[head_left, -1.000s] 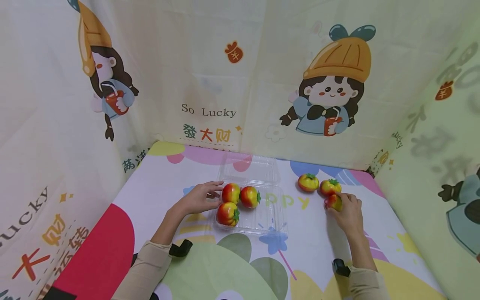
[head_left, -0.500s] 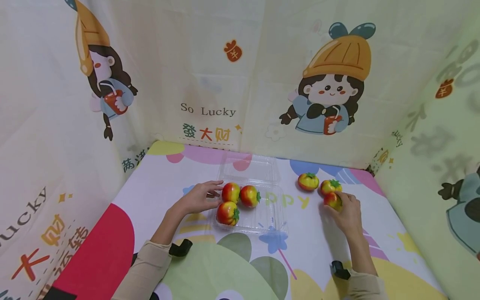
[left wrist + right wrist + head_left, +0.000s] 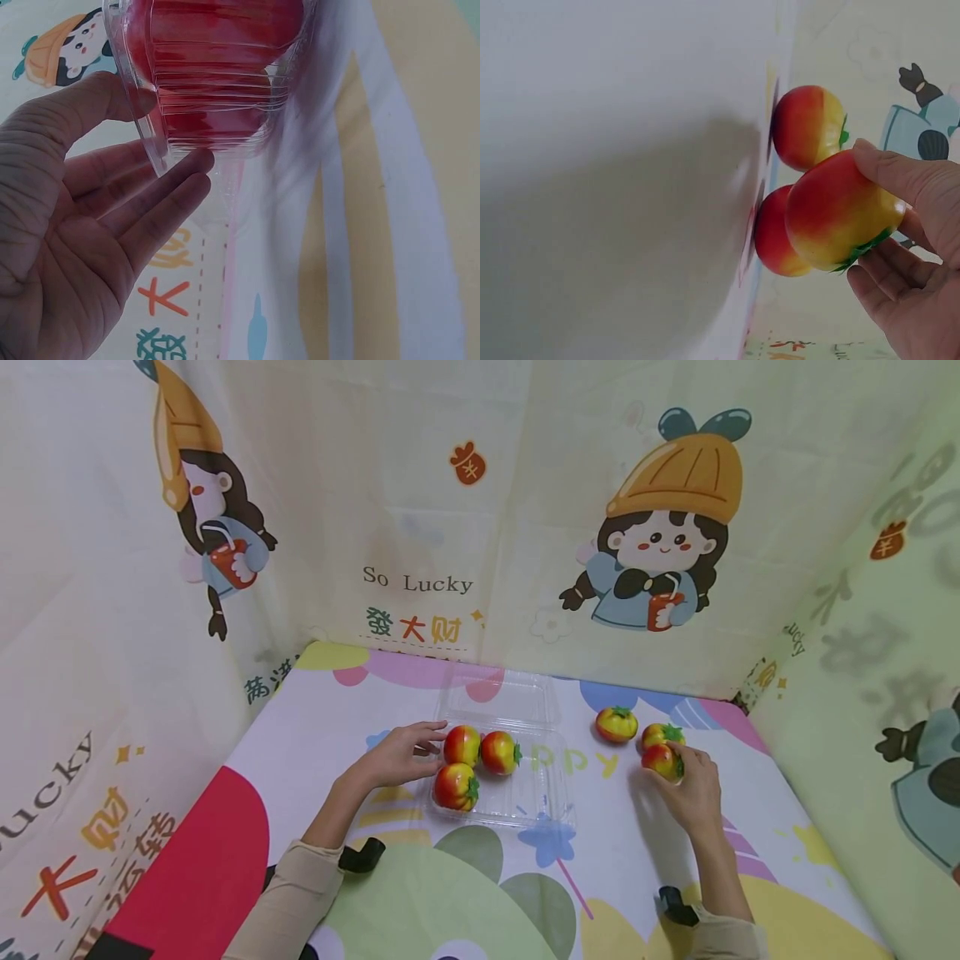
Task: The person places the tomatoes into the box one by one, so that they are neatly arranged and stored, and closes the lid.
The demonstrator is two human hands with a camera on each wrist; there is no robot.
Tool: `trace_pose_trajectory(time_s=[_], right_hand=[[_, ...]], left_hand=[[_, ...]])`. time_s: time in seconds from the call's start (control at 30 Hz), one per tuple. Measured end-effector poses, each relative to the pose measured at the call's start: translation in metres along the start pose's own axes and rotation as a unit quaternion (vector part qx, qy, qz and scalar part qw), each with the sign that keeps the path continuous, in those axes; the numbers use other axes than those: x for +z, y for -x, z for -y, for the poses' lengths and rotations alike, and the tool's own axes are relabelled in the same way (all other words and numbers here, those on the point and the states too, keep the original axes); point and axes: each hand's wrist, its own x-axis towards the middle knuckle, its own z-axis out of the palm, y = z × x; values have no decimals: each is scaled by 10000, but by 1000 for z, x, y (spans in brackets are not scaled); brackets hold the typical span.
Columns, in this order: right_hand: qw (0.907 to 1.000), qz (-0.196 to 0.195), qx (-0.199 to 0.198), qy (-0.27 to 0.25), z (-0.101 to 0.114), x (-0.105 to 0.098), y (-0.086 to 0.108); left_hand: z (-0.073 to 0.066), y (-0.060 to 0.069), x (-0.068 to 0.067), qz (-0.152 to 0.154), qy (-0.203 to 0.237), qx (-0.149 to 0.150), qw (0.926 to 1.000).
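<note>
Step in hand, by appearance: picking up one tomato-shaped fruit (image 3: pixel 662 762), seemingly raised off the bench (image 3: pixel 322 722). Your right hand (image 3: pixel 693 785) pinches it between thumb and fingers, just in front of two matching fruits (image 3: pixel 617 725). Your left hand (image 3: pixel 405 756) has its fingers relaxed and extended, touching the left edge of the open clear plastic clamshell box (image 3: pixel 528 789), which holds three more fruits (image 3: pixel 500 753). The next move likely calls for a level carry leftward — into the box's free right side. Legible: "So Lucky" (image 3: pixel 417 581) and "發大财" (image 3: pixel 414 627) on the backdrop (image 3: pixel 525 527); "ppy" (image 3: pixel 573 762) on the bench — no brand discernible.
</note>
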Motion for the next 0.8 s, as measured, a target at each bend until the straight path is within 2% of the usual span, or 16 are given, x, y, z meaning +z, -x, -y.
trace_pose_trajectory(time_s=[0.47,0.8], right_hand=[[9991,-128,-401,-28,18,1,10],[9988,-94,-464,-105,24,4,16]], left_hand=[[-1,0,-1,10,-37,-8,10000],[0,0,-1,39,54,7,10000]])
